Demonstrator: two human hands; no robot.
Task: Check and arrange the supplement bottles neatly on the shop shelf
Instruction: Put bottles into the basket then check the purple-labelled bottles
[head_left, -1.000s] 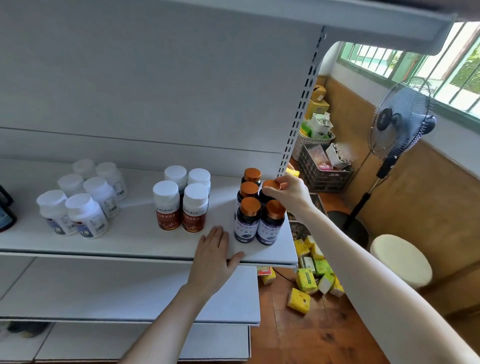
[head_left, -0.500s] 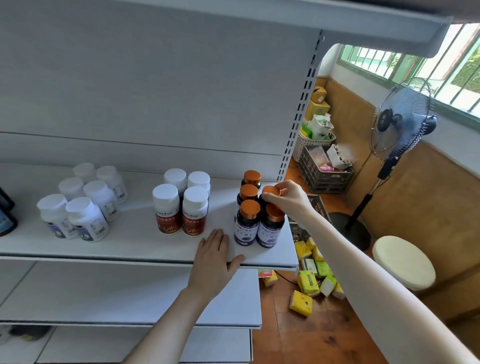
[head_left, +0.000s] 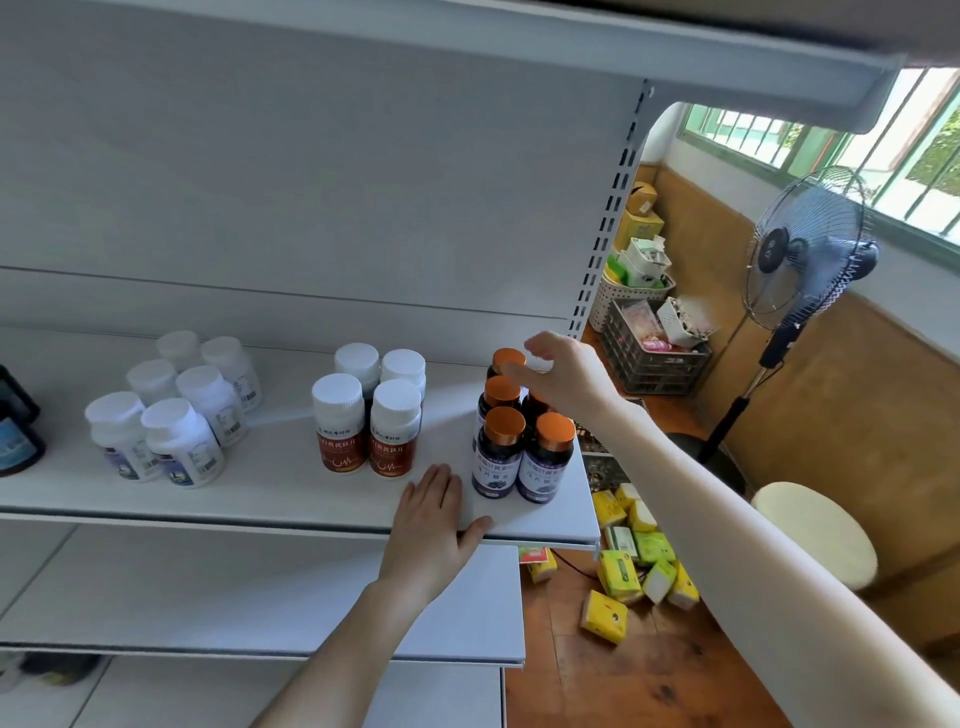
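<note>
Several dark supplement bottles with orange caps (head_left: 519, 452) stand in two rows at the right end of the white shelf (head_left: 260, 499). My right hand (head_left: 563, 376) hovers over the rear bottles with relaxed, spread fingers; one fingertip is at the rearmost orange cap (head_left: 508, 359). It holds nothing. My left hand (head_left: 431, 519) lies flat on the shelf's front edge, just left of the dark bottles. To the left stand several white bottles with red labels (head_left: 363, 426), then several white bottles with blue labels (head_left: 171, 421).
Dark blue bottles (head_left: 15, 441) sit at the shelf's far left. A lower shelf (head_left: 260, 613) juts out beneath. Right of the shelving are a standing fan (head_left: 805, 249), a round stool (head_left: 815, 530), crates of goods (head_left: 654, 353) and yellow boxes (head_left: 618, 571) scattered on the wooden floor.
My right hand has let go of the orange cap it was pinching in the second row and has lifted and opened over the rear bottles. My left hand has stayed on the shelf edge.
</note>
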